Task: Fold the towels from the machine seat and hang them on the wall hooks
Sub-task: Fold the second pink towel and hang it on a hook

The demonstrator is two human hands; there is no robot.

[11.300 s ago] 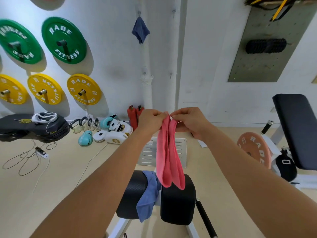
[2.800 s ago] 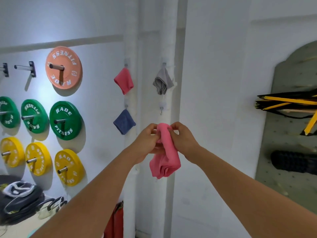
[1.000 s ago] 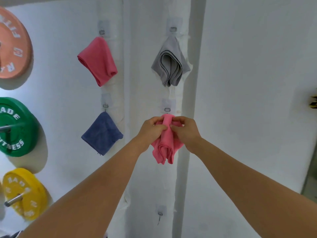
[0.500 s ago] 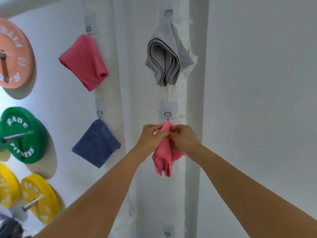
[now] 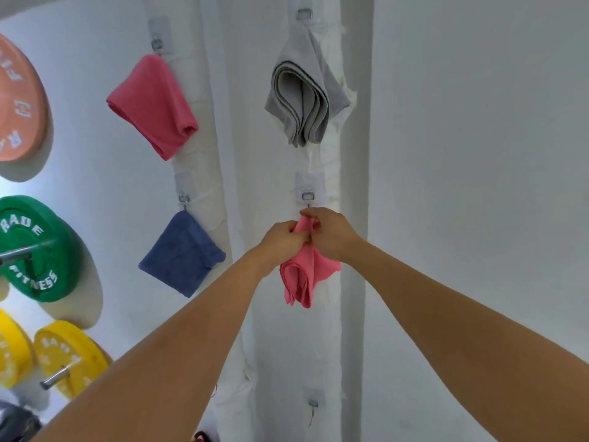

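- Pink towel [image 5: 302,275], folded, is pinched at its top corner by left hand [image 5: 282,239] and right hand [image 5: 330,234], just below the middle hook [image 5: 308,196] on the wall.
- Step in hand is judged to be hanging.
- Next, the corner must be lifted onto the hook, then released.

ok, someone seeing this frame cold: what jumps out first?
Two bare arms reach to mid-frame, where the left hand and right hand pinch a folded pink towel just under a wall hook. Three towels already hang around it: pink upper left, grey directly above, blue to the left. Bright weight plates line the left edge.
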